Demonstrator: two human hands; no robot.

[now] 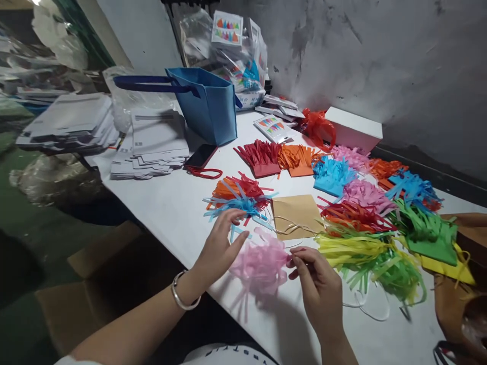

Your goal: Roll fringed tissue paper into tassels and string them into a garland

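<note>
A pink paper tassel (262,263), its strips fanned out and blurred, hangs just over the table's near edge. My right hand (317,279) pinches its gathered end between thumb and fingers. Beside its upper left, my left hand (222,241) is held with thumb and fingers apart and nothing in it. Beyond that hand lies a small heap of red, orange and blue tassels (241,195). White string (292,225) crosses a tan paper square (299,210) behind the pink tassel. Yellow and green tassels (369,253) lie right of my right hand.
Fringed paper bundles (335,175) in several colours cover the table's right side. A blue felt bag (209,106), a phone (201,156) and stacked white card packs (155,139) stand at the back left. A white box (353,126) sits by the wall. Open cardboard (102,248) lies below the edge.
</note>
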